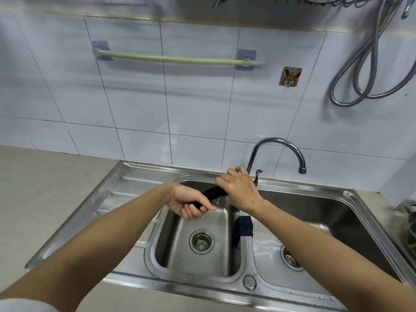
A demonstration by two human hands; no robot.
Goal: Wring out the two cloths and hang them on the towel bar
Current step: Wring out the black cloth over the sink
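A dark cloth [213, 192], twisted into a tight rope, stretches between my two hands above the left basin of the steel sink [139, 262]. My left hand [189, 202] grips its near end, my right hand [239, 188] grips its far end. A second dark blue cloth [242, 228] hangs over the divider between the two basins. The pale green towel bar [175, 58] is mounted on the tiled wall above and carries nothing.
A chrome gooseneck faucet [279, 145] rises just behind my right hand. A coiled metal hose [369, 70] hangs at the upper right. A brown wall hook [290, 76] sits right of the bar. Beige countertop [45, 181] lies to the left.
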